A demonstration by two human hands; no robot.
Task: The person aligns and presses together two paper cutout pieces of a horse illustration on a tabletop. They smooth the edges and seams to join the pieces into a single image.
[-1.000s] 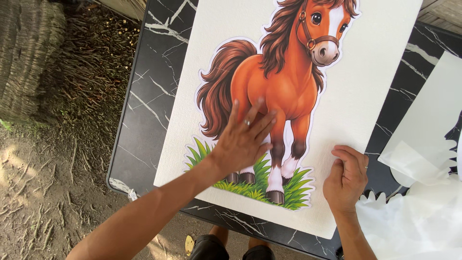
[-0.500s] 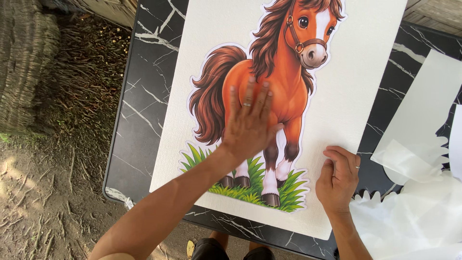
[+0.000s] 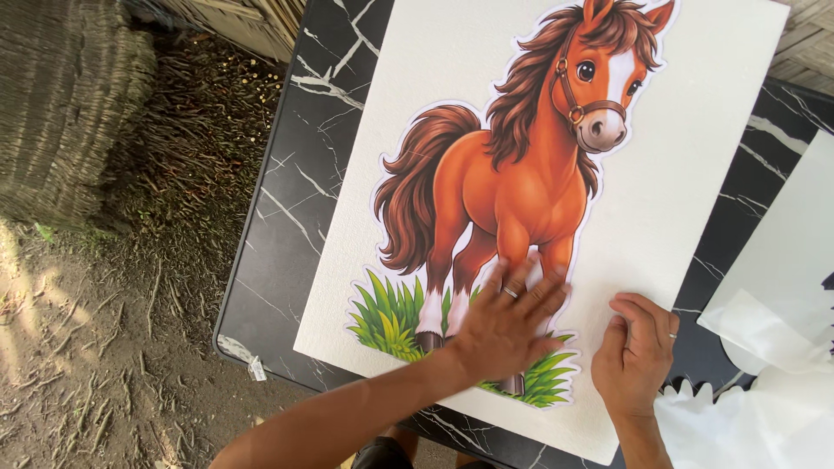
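White paper scraps (image 3: 764,417) crowd the right (left table (image 3: 287,260) bare).

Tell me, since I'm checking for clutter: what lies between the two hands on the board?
In the head view, only bare white foam board lies between the left hand on the horse sticker and the right hand.

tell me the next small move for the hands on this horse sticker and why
Probably sweep the left hand down over the grass, since it lies flat on the horse sticker's front legs while the right hand rests on the white board beside it.
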